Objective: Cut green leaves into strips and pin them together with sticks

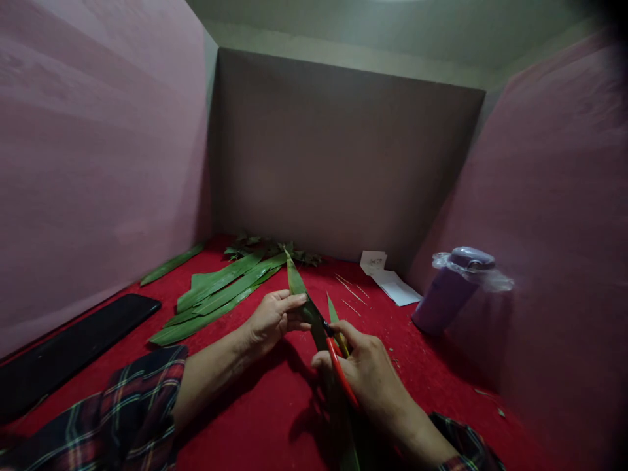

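Between the thumb and fingers of my left hand (279, 315) is a long green leaf (297, 281), its pointed tip aimed away from me. My right hand (366, 363) grips scissors (338, 373) with red and yellow handles. Their dark blades lie along the leaf, just right of my left fingertips. A second narrow leaf tip (332, 309) rises behind the scissors. How far the blades are apart is hidden by the leaf and my hand. Lower down, the leaf runs toward me in shadow beneath my right hand.
Several broad leaves (230, 291) lie fanned on the red cloth (235, 392). Behind them are small leafy sprigs (245, 246). A black slab (83, 347) is at left, thin sticks (350, 288) and white papers (395, 288) farther back. A purple tumbler (446, 291) stands right. Walls surround the table.
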Tool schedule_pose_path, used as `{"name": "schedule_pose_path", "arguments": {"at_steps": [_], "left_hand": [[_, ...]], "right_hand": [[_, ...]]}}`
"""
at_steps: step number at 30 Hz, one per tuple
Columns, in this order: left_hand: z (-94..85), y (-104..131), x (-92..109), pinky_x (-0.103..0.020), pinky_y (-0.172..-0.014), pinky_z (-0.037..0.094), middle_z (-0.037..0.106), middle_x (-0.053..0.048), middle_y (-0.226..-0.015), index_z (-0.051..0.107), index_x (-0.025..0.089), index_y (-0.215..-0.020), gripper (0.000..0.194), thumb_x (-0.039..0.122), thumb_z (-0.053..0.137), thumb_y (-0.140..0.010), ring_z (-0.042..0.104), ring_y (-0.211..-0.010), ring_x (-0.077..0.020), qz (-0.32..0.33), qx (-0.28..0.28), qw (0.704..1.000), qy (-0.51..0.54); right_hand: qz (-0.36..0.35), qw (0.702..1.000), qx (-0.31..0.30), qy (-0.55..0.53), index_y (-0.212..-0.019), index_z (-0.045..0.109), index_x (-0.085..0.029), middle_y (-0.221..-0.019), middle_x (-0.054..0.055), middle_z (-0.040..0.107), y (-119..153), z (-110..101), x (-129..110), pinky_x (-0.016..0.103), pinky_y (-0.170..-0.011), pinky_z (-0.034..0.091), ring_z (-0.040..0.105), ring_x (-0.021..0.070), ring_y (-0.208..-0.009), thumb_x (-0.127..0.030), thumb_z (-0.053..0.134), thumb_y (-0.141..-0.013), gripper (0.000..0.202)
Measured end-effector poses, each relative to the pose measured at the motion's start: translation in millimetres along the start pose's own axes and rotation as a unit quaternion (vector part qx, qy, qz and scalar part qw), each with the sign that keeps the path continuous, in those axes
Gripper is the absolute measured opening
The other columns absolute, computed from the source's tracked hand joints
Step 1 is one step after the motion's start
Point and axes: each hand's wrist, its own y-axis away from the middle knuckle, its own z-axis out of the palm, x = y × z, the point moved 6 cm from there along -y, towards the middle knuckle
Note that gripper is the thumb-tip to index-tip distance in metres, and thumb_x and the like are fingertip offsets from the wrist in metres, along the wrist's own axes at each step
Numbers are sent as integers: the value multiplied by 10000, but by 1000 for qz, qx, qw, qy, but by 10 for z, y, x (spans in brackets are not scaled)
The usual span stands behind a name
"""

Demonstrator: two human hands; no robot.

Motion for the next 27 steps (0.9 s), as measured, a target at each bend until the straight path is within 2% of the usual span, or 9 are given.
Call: {"name": "schedule_pose_path", "arguments": {"at_steps": [11, 19, 27], "left_hand": [[50, 39, -20, -275, -586, 534, 684, -94, -741, 597, 103, -785, 142, 228, 635, -731, 648, -625, -168, -3, -24, 1000, -10], [68, 43, -29, -284, -593, 526, 681, -102, -751, 595, 96, -792, 139, 221, 627, -739, 646, -637, -175, -9, -28, 1000, -6], [74, 39, -43, -294, -601, 526, 682, -107, -762, 599, 93, -803, 146, 225, 621, -745, 643, -638, -174, -7, -37, 999, -3]], "right_hand": [[-24, 1000, 13, 10, -819, 611, -208, -557, -34, 568, -8, 4, -9, 213, -483, 331, 446, 125, -489, -355, 638, -724, 177], [-25, 1000, 14, 13, -822, 620, -196, -522, -44, 507, 5, 7, 16, 214, -470, 320, 414, 129, -484, -434, 649, -722, 260], [-28, 1000, 12, -3, -848, 623, -200, -513, -37, 534, -1, 44, 78, 212, -465, 332, 436, 131, -477, -451, 614, -756, 268]]}}
